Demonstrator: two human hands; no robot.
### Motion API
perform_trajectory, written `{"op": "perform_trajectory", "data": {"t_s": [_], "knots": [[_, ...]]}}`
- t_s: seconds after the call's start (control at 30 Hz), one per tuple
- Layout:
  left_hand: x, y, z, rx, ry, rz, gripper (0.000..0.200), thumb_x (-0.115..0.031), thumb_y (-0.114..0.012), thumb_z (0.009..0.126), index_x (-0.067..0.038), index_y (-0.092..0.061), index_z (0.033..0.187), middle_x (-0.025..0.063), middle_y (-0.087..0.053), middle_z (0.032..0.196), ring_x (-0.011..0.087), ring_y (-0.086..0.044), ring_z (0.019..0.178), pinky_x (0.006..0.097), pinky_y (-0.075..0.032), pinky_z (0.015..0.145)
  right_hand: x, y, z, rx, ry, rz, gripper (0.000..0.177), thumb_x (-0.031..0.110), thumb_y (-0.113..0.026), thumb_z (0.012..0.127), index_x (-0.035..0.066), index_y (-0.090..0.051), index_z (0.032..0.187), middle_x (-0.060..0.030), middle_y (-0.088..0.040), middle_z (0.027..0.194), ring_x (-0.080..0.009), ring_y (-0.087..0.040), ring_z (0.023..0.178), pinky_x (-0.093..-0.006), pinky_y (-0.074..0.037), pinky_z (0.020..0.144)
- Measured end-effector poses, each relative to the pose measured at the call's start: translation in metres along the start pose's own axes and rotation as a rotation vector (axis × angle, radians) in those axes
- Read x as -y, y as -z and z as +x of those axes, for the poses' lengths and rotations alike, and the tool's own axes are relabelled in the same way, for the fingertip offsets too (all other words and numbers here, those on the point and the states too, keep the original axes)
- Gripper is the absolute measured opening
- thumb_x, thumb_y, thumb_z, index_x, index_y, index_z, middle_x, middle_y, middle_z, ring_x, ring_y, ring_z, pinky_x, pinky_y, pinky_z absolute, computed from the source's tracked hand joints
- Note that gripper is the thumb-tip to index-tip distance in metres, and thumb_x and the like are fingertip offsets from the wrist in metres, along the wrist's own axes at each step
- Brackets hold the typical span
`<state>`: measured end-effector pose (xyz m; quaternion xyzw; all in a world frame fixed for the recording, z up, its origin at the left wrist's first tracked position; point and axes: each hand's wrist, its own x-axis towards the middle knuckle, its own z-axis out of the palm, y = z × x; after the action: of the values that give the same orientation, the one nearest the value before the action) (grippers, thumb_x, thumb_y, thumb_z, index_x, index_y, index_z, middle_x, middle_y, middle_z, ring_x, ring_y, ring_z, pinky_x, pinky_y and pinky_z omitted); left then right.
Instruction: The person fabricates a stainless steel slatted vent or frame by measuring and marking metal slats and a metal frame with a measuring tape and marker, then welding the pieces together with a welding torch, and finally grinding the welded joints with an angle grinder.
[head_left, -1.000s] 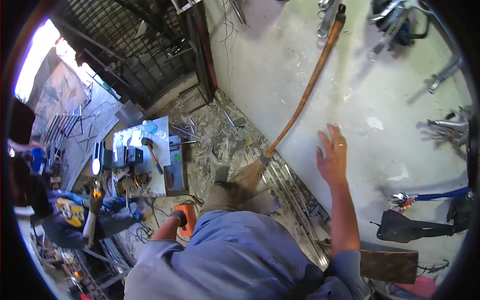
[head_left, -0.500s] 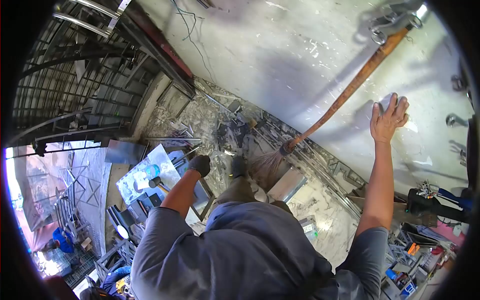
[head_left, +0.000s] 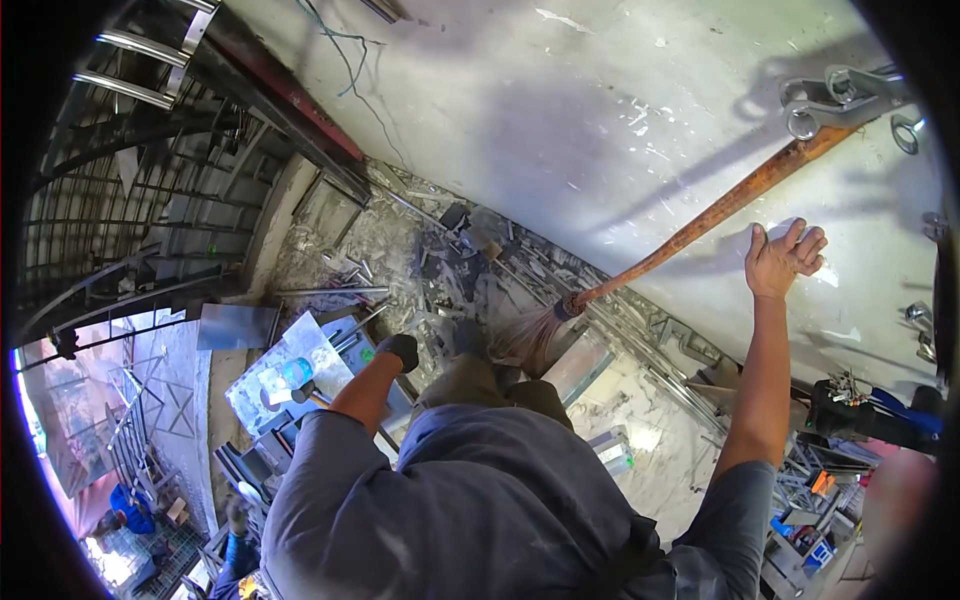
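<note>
My left hand [head_left: 402,352], in a dark glove, is closed like a fist beside the metal sheet [head_left: 318,345]. Whatever it may hold is hidden from above. On the right, my bare right hand [head_left: 785,262] is stretched toward the pale wall [head_left: 600,110], fingers apart and slightly bent, with nothing in it. It seems to rest against the wall, though contact is hard to confirm. A broom [head_left: 705,222] with a wooden handle leans there, its bristles [head_left: 528,338] down near my feet. A hammer [head_left: 305,392] and a clear bluish bottle [head_left: 292,374] lie on the metal sheet.
Metal offcuts and bars [head_left: 630,345] litter the floor along the wall's foot. A dark metal grille [head_left: 140,190] stands at left. Wrenches [head_left: 840,100] hang at upper right. Tools and parts [head_left: 805,530] crowd the lower right. A co-worker's hand [head_left: 237,515] shows at lower left.
The view has shifted slightly. My right hand appears lower in the picture, its fingers a little more bent. My left hand remains closed. A co-worker's raised hand has come into view at lower left.
</note>
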<state>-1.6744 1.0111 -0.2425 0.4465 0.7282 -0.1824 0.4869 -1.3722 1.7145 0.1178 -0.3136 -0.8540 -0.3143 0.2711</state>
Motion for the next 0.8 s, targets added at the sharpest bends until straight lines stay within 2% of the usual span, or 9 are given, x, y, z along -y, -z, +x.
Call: {"op": "perform_trajectory", "data": {"t_s": [0.2, 0.33, 0.37, 0.43, 0.5, 0.6, 0.67, 0.73, 0.8], "knots": [[0.007, 0.033, 0.079, -0.022, 0.201, -0.169, 0.041, -0.026, -0.063, 0.094, -0.008, -0.082, 0.126, 0.0205, -0.076, 0.138, 0.0374, -0.073, 0.130, 0.0484, -0.058, 0.108, 0.029, -0.022, -0.008, -0.201, -0.005, 0.103, 0.099, 0.053, -0.058, 0.110, 0.008, -0.002, 0.178, -0.0275, 0.009, 0.182, -0.0509, 0.007, 0.165, -0.0675, -0.007, 0.123], [0.027, 0.033, 0.193, -0.027, 0.233, -0.148, 0.044, -0.027, -0.065, 0.092, -0.007, -0.082, 0.128, 0.0203, -0.074, 0.142, 0.0370, -0.072, 0.132, 0.0476, -0.057, 0.110, 0.092, -0.067, -0.042, -0.307, -0.005, 0.289, 0.109, 0.050, -0.066, 0.105, 0.006, 0.003, 0.177, -0.0274, 0.010, 0.182, -0.0517, 0.007, 0.166, -0.0660, -0.001, 0.130], [0.034, 0.034, 0.226, -0.035, 0.267, -0.176, 0.044, -0.028, -0.065, 0.093, -0.007, -0.081, 0.128, 0.0198, -0.074, 0.142, 0.0366, -0.071, 0.133, 0.0476, -0.057, 0.110, 0.095, -0.104, -0.055, -0.504, 0.010, 0.281, 0.102, 0.045, -0.070, 0.106, -0.009, -0.012, 0.171, -0.0339, -0.017, 0.173, -0.0532, -0.020, 0.160, -0.0687, -0.021, 0.126], [0.047, 0.040, 0.300, -0.052, 0.335, -0.232, 0.044, -0.030, -0.065, 0.095, -0.008, -0.081, 0.129, 0.0187, -0.074, 0.143, 0.0358, -0.071, 0.133, 0.0476, -0.057, 0.110, 0.113, -0.141, -0.083, -0.502, 0.048, 0.132, 0.086, 0.044, -0.065, 0.108, -0.005, -0.026, 0.167, -0.0307, -0.018, 0.170, -0.0491, -0.020, 0.153, -0.0609, -0.021, 0.127], [0.053, 0.044, 0.379, -0.149, 0.400, -0.283, 0.043, -0.032, -0.064, 0.097, -0.008, -0.080, 0.130, 0.0177, -0.073, 0.144, 0.0349, -0.071, 0.134, 0.0474, -0.057, 0.111, 0.145, -0.126, -0.076, -0.553, 0.141, -0.107, 0.067, 0.040, -0.060, 0.112, -0.010, -0.047, 0.155, -0.0272, -0.037, 0.159, -0.0421, -0.047, 0.135, -0.0554, -0.037, 0.118], [0.072, 0.049, 0.484, -0.377, 0.353, -0.284, 0.042, -0.035, -0.061, 0.102, -0.012, -0.079, 0.132, 0.0180, -0.073, 0.143, 0.0354, -0.070, 0.135, 0.0483, -0.056, 0.113, 0.148, -0.141, -0.081, -0.631, 0.184, -0.266, 0.070, 0.043, -0.052, 0.114, -0.011, -0.043, 0.158, -0.0310, -0.036, 0.162, -0.0440, -0.041, 0.142, -0.0574, -0.034, 0.119], [0.095, 0.053, 0.568, -0.385, 0.300, -0.270, 0.041, -0.036, -0.059, 0.103, -0.015, -0.079, 0.132, 0.0198, -0.073, 0.142, 0.0373, -0.071, 0.132, 0.0504, -0.055, 0.114, 0.134, -0.161, -0.086, -0.669, 0.179, -0.307, 0.072, 0.045, -0.047, 0.116, -0.012, -0.040, 0.159, -0.0335, -0.035, 0.163, -0.0452, -0.037, 0.146, -0.0588, -0.031, 0.121], [0.131, 0.025, 0.664, -1.177, 0.000, -0.382, 0.041, -0.034, -0.056, 0.105, -0.012, -0.079, 0.131, 0.0179, -0.076, 0.138, 0.0366, -0.072, 0.130, 0.0504, -0.057, 0.111, 0.120, -0.182, -0.095, -0.685, 0.159, -0.352, 0.074, 0.047, -0.041, 0.117, -0.013, -0.037, 0.161, -0.0361, -0.034, 0.165, -0.0465, -0.034, 0.151, -0.0601, -0.029, 0.122], [0.138, 0.081, 0.688, -0.781, 0.285, -0.408, 0.044, -0.036, -0.050, 0.108, -0.012, -0.078, 0.133, 0.0178, -0.074, 0.142, 0.0372, -0.071, 0.133, 0.0507, -0.056, 0.112, 0.103, -0.204, -0.105, -0.673, 0.104, -0.401, 0.077, 0.049, -0.036, 0.119, -0.014, -0.035, 0.163, -0.0386, -0.032, 0.166, -0.0477, -0.030, 0.155, -0.0614, -0.027, 0.123]]}}
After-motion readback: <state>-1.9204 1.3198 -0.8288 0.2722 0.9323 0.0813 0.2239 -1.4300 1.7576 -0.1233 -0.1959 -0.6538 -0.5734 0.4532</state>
